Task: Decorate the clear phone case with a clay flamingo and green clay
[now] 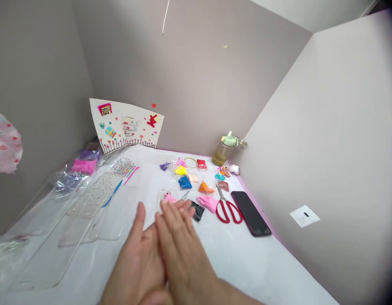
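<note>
Pressing open right hand nearly flat against open left hand, perhaps for even pressure; cannot tell about anything held between palms. Placed just beyond fingertips: small pink figure on clear plastic, beside glossy black packet. Set farther out, perhaps for easy reach: metal scissors with looped red handles, flat dark phone and, leftward, shiny round gems near bumpy transparent sheet.

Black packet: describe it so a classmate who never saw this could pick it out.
On the white table, find the red-handled scissors. Left of them, by the fingers of the left hand and right hand, lies a shiny packet, the only black one among coloured packets.
</note>
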{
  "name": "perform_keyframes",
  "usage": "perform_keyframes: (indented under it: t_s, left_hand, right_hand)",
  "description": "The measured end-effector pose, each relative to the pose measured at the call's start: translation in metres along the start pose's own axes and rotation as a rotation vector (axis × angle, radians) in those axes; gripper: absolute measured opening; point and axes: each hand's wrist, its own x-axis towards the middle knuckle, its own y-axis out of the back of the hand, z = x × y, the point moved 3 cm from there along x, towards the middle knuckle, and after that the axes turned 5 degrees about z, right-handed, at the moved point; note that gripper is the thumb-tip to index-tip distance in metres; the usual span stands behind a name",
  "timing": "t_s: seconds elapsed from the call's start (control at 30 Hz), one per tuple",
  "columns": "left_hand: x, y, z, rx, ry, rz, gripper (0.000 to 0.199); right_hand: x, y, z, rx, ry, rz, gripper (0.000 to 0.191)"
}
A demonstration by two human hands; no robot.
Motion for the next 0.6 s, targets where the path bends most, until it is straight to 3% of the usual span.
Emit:
perform_keyframes:
  t_s: [0.1,0.13,0.23,0.37,0.53,0.6]
  left_hand:
    - [-0.002,0.01,0.007,-0.035,-0.115,-0.003,0.07]
    - [-0.003,0.011,0.006,-0.038,-0.107,-0.006,0.071]
    - [-0.005,0.013,-0.001,-0.004,0.029,-0.029,0.082]
    - [-0.008,0.023,0.005,-0.027,-0.036,0.075,0.073]
    - [-0.011,0.029,0.01,0.029,0.024,0.046,0.077]
    - [-0.011,0.026,0.009,0.039,0.015,0.065,0.073]
  right_hand:
    - [-0.005,-0.001,-0.011,-0.031,0.066,0.168,0.042]
    - [-0.005,-0.002,-0.011,-0.021,0.067,0.15,0.043]
    - [-0.008,-0.009,-0.004,0.025,-0.002,-0.047,0.071]
    - [-0.017,-0.009,-0.004,0.019,0.15,0.055,0.048]
    - [-0.021,0.0,0.01,0.048,0.108,-0.07,0.065]
    - [-0.02,0.008,0.009,0.109,0.161,-0.002,0.045]
